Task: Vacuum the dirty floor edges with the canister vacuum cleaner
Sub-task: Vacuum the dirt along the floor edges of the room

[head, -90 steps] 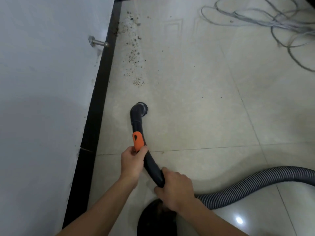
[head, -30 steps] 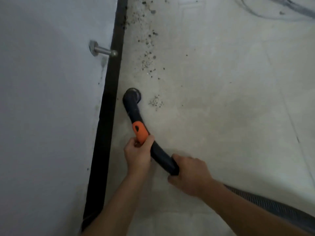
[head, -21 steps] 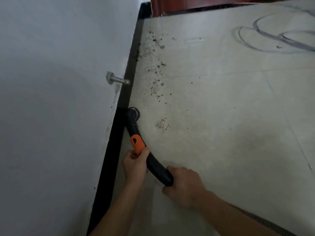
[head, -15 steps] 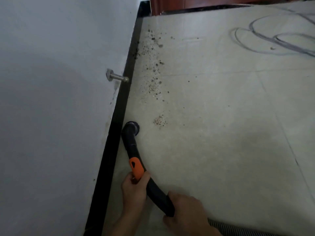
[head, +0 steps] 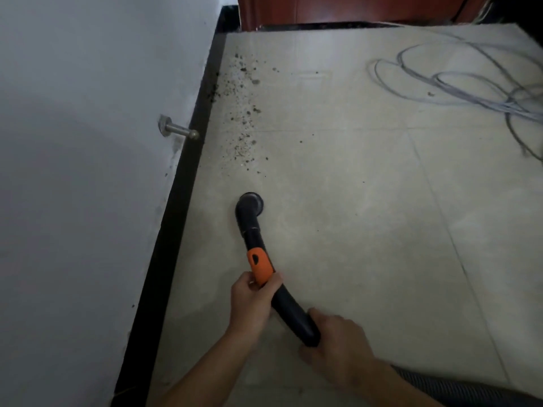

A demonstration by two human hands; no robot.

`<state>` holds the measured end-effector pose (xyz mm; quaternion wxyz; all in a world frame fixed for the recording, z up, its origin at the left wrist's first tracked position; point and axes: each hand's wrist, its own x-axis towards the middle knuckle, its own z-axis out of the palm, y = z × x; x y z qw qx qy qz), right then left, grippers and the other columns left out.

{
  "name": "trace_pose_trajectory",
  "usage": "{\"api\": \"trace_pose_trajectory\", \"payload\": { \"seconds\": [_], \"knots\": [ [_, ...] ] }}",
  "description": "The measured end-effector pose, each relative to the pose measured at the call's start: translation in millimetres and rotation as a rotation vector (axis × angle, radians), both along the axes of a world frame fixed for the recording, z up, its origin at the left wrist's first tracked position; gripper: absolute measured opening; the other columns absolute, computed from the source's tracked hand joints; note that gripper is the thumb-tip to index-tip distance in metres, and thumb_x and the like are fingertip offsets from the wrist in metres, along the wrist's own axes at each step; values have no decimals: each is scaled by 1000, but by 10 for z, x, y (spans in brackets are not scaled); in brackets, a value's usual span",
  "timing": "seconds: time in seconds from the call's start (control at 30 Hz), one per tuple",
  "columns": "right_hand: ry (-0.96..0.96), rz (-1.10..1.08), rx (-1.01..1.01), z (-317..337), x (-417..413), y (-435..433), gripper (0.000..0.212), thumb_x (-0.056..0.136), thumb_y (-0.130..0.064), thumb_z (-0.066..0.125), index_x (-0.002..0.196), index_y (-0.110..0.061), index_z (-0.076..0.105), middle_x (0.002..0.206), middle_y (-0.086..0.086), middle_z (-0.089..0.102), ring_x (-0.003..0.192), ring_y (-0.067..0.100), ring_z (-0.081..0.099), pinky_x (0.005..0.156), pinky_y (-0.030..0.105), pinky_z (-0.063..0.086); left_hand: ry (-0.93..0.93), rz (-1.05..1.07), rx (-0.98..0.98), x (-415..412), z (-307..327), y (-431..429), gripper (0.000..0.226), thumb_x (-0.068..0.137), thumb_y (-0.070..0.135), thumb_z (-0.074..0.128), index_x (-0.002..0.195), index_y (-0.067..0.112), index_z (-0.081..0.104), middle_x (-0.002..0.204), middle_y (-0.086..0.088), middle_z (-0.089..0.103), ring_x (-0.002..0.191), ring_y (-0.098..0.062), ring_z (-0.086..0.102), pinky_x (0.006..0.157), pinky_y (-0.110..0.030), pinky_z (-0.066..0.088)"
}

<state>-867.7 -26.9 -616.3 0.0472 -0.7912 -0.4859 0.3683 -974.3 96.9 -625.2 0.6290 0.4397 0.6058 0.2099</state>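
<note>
Both hands are wrapped around the curved vacuum wand [head: 289,309], left hand [head: 252,301] ahead of right hand [head: 338,339]. Its nozzle [head: 249,202] rests on the floor [head: 367,230]; dirt [head: 242,136] lies straight beyond, along the floor's left edge.

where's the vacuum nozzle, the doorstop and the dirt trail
vacuum nozzle [head: 249,203], head view, its round mouth on the floor
doorstop [head: 179,131], head view, its metal shaft
dirt trail [head: 243,124], head view, mid-trail specks near the baseboard
</note>
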Motion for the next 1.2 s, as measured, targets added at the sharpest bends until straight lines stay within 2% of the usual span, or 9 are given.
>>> {"api": "trace_pose_trajectory", "payload": {
  "seconds": [0.07,0.2,0.37,0.47,0.57,0.87,1.03,1.1,1.2],
  "knots": [
    [-13,80,31,-8,118,250,28,78,-44,61,100,-30,51,95,-5,64,91,22,63,67,29,39,12,61,16,-11,-18,165,24,82,23,73,82,4,58,65,-8,56,43,-14,48,42,-25,37],
    [26,-39,101,23,268,640,23,78,-43,64,93,-32,50,82,-8,58,75,17,58,66,28,43,10,4,71,296,52,629,28,82,27,74,77,5,56,61,-9,53,35,-13,42,41,-24,35],
    [48,-349,104,26,334,262,23,75,-43,62,84,-28,48,74,-9,56,70,16,57,60,30,44,51,-268,46,850,176,493,28,79,29,76,75,9,57,68,-9,57,44,-16,48,43,-22,35],
    [43,-463,12,-14,196,-284,33,68,-51,57,88,-27,46,79,-5,62,82,17,65,72,30,51,52,-383,-10,827,165,-19,29,80,24,76,90,2,61,76,-12,62,49,-14,54,42,-21,37],
    [-13,-510,-82,6,199,-572,33,66,-54,49,89,-32,42,77,-3,56,92,17,65,68,26,43,33,-474,-77,878,144,-325,31,81,24,75,95,0,61,73,-10,60,40,-8,50,38,-19,35],
    [99,-720,108,85,1051,-28,19,76,-37,66,86,-26,55,75,-5,61,66,15,59,56,27,41,-39,-569,50,1918,233,63,25,81,29,75,84,11,57,77,-9,61,59,-22,58,40,-23,39],
    [207,-780,51,105,354,-440,31,67,-46,62,89,-26,55,77,-4,64,73,16,63,61,27,43,59,-790,-79,1348,368,-145,23,80,20,75,73,6,59,49,-5,55,37,-19,47,37,-23,37],
    [219,-704,-28,110,21,-630,45,61,-53,53,96,-26,51,86,-2,66,88,19,65,69,29,45,117,-834,-184,952,370,-289,21,80,19,75,74,5,60,51,-8,55,39,-21,46,39,-25,38],
    [348,-619,-89,302,-310,-764,33,68,-48,56,92,-28,45,87,-1,63,94,24,63,66,30,38,231,-736,-312,505,527,-492,24,80,24,74,80,5,60,60,-12,56,48,-22,50,44,-25,39]
  ]
}}
